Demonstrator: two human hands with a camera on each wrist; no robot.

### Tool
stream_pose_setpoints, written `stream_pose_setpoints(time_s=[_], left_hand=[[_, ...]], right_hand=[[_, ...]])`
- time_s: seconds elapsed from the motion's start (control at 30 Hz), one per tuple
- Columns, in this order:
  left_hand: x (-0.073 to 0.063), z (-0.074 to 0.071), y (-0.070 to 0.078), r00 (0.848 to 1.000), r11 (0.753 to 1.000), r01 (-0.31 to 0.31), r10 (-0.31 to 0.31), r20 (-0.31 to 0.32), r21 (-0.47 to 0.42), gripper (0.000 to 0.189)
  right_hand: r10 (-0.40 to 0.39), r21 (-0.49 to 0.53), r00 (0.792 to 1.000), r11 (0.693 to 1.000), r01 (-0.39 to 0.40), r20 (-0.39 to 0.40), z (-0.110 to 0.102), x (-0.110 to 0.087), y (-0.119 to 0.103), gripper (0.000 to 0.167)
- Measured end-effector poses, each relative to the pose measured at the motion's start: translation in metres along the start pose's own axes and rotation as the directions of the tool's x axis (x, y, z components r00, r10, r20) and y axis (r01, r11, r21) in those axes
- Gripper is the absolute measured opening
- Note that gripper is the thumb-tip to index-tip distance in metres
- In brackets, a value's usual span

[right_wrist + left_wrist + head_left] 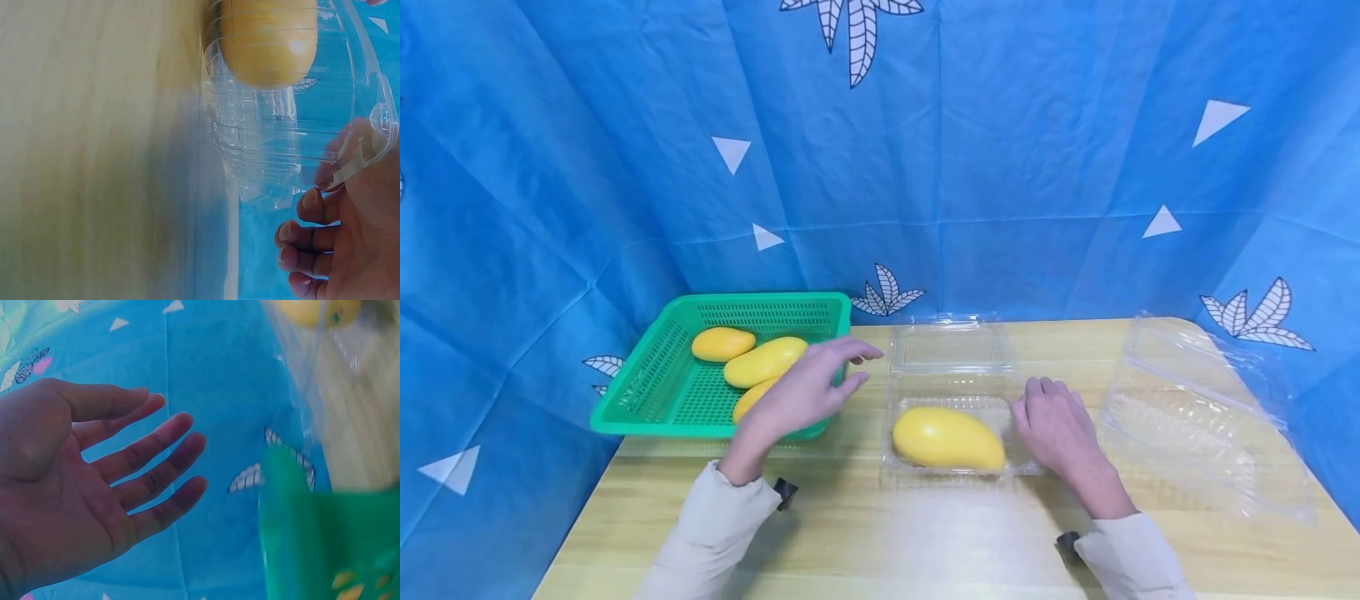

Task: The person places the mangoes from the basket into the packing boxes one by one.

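Yellow mango in a clear container, lower centre of the head view, the right hand pinching the container's rim.
The right wrist view shows what the head view hides: the container's ribbed side wall, and the thumb behind clear plastic, with the other fingers curled below. The mango is plump, smooth and glossy, broad at its left end and tapering rightward in the head view; the open lid lies just above it in the frame. At centre left, the left hand is over the right edge of a green basket bearing more mangoes; only the left wrist view shows its bare palm and loosely spread fingers, holding nothing. More clear plastic containers lie at the right of the wooden table.
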State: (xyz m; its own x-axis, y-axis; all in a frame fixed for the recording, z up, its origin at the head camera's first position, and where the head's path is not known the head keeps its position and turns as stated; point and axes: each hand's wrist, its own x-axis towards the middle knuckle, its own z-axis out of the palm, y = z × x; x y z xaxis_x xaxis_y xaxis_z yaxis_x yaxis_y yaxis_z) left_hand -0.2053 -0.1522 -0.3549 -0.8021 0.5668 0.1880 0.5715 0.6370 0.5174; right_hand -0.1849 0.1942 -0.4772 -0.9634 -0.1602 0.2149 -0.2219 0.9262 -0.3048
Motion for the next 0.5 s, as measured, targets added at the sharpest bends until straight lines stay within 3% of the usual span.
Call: stream_pose_setpoints(time_s=[0.27,0.5], left_hand=[[-0.001,-0.035,-0.015,0.996,0.997,0.072,-0.074,0.057,0.035,0.029],[0.005,-0.053,-0.035,0.985,0.994,0.093,-0.101,0.138,0.062,0.029]], right_hand=[[-0.003,0.008,1.000,1.000,0.003,0.000,0.000,-0.001,-0.001,0.025],[0.001,0.011,1.000,1.000,-0.001,-0.009,0.001,-0.001,0.000,0.025]])
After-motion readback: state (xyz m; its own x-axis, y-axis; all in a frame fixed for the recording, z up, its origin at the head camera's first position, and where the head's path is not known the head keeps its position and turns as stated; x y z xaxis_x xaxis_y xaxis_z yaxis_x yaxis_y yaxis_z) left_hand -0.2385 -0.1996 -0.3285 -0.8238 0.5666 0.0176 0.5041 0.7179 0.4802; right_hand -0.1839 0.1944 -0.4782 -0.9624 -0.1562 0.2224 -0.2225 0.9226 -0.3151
